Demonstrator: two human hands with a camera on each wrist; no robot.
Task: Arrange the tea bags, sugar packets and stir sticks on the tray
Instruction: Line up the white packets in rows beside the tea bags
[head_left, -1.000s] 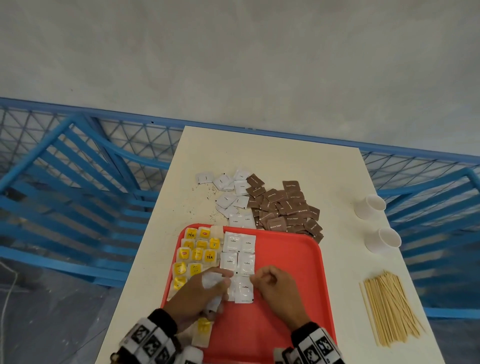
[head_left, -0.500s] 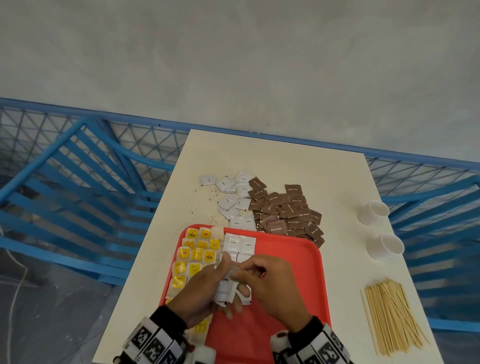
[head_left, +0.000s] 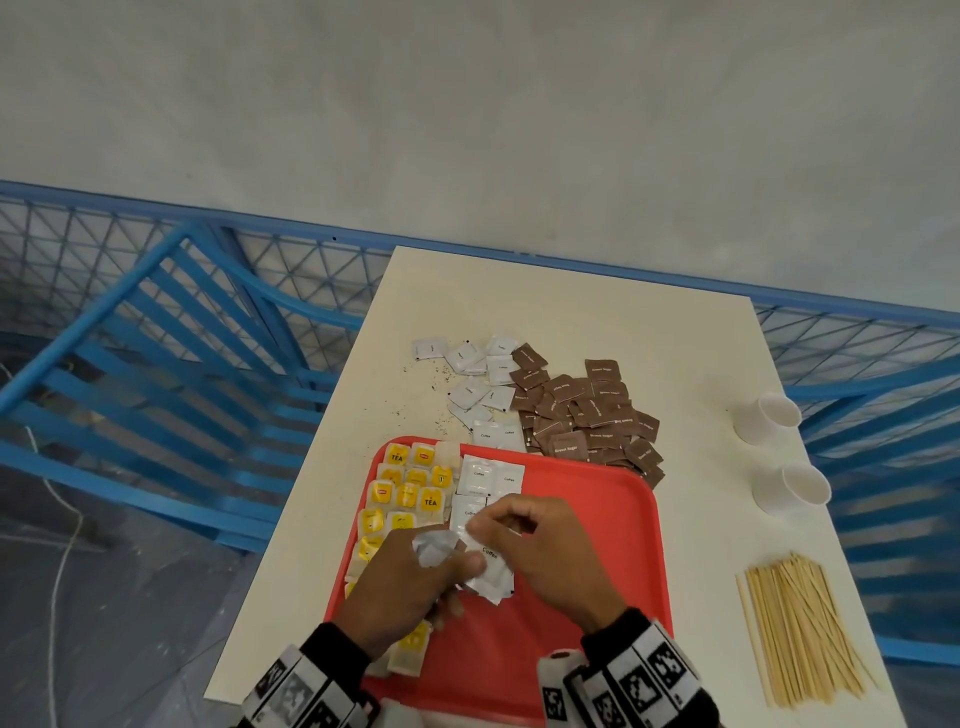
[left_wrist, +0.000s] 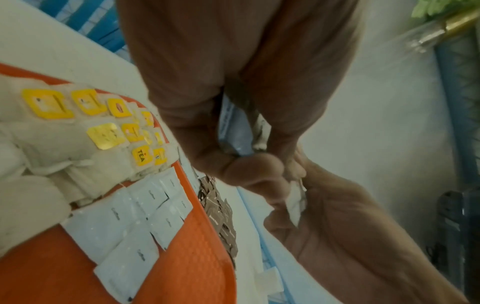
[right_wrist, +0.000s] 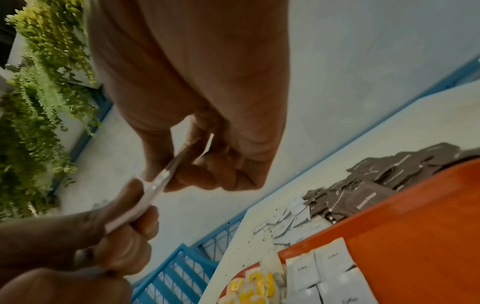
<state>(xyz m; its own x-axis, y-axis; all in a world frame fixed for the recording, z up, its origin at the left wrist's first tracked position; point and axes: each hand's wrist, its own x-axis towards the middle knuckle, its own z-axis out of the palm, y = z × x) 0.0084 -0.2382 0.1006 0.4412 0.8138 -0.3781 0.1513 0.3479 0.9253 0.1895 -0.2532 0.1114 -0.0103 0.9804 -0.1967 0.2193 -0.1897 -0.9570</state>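
Left hand (head_left: 400, 582): above the near-left part of the tray, fingers curled round a small bunch of white packets (head_left: 434, 551); thumb pressed on top of them, seen close in the left wrist view (left_wrist: 249, 172).
Right hand (head_left: 550, 556): just beside the left hand, touching it at the fingertips; thumb and forefinger pinch the edge of one white packet (head_left: 491, 569) printed "Coffee".
Held packet: tilted, lifted off the tray floor, shared between both hands; edge-on in the right wrist view (right_wrist: 155, 189).
Tray (head_left: 597, 519): red, on the table (head_left: 571, 322), directly under both hands.
Tea bags (head_left: 410, 488): yellow-tagged, laid in rows on the tray, beyond and left of the left hand; a few more near that wrist.
White packets on tray (head_left: 488, 475): flat, side by side, just beyond the fingertips, touching the tea bag rows.
Loose white packets (head_left: 478, 374): scattered on the table past the tray's far edge, with dark specks around them.
Brown sugar packets (head_left: 587, 410): heaped on the table beyond the right hand, the pile touching the tray's far rim.
Stir sticks (head_left: 800, 629): bundle lying on the table, well to the right of the right hand, off the tray.
Paper cups (head_left: 769, 421): two, on their sides, beyond the sticks.
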